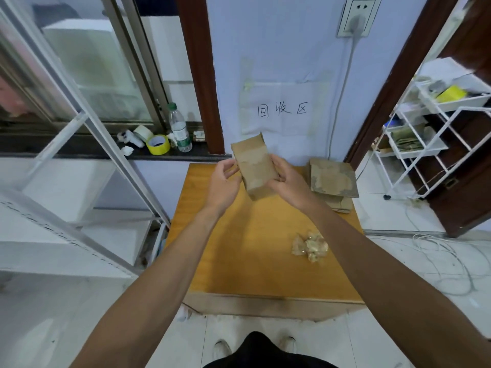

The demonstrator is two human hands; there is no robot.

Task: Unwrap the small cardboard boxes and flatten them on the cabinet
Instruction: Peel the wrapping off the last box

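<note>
The left hand (224,181) and right hand (288,181) hold a cardboard box (253,168) above the counter (239,261), each grip curled round an edge

Both hands are holding a small cardboard box (253,166) in the air above the orange-topped cabinet (239,248); left hand (221,181) is pinching its left edge; right hand (288,183) is gripping its right side; box is tilting, top flap sticking up; a stack of flattened boxes (332,180) is lying at the cabinet's far right corner; a crumpled tape wad (310,247) is sitting nearer, right side; a yellow tape roll (158,144) and a plastic bottle (179,128) are standing on the dark windowsill (66,150).
</note>
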